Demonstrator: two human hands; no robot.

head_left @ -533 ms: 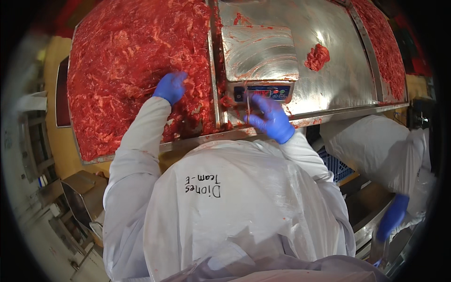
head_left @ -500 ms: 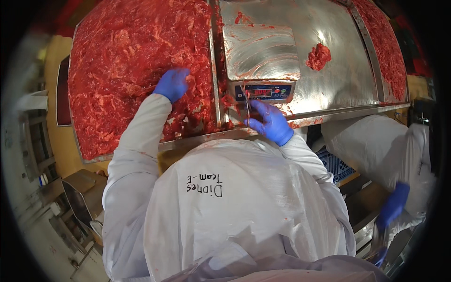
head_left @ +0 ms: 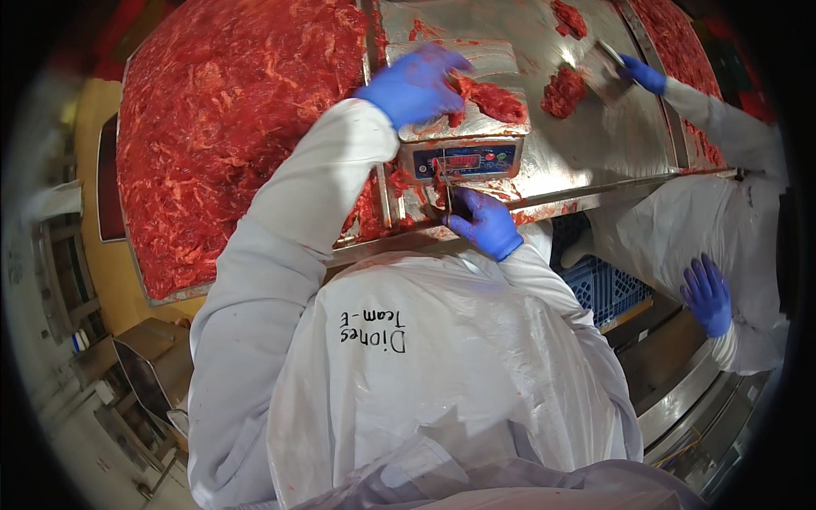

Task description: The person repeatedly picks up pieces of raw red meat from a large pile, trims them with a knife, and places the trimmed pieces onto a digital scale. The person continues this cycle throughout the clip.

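Observation:
My left hand (head_left: 412,89), in a blue glove, reaches over the steel scale (head_left: 455,132), its fingers curved and apart at the left end of a red meat lump (head_left: 497,102) on the platform, slightly blurred. Below the display, my right hand (head_left: 482,219) has curled fingers at a thin metal tool (head_left: 449,197), whose shape is partly hidden. To the left lies a wide mass of raw meat (head_left: 221,127) in a steel tray. Two smaller meat lumps (head_left: 563,92) (head_left: 569,19) lie on the steel surface right of the scale.
A co-worker's gloved hand (head_left: 648,75) grips a metal scraper (head_left: 610,53) at the right; their other hand (head_left: 705,293) hangs spread by their apron. Blue crates (head_left: 605,289) sit beneath the table edge. Another meat strip (head_left: 676,38) runs along the far right. A steel bin (head_left: 144,365) stands lower left.
My left hand has moved from the meat mass up-right onto the scale, where a lump now appears. A co-worker's hand with a scraper and another lump have appeared at upper right.

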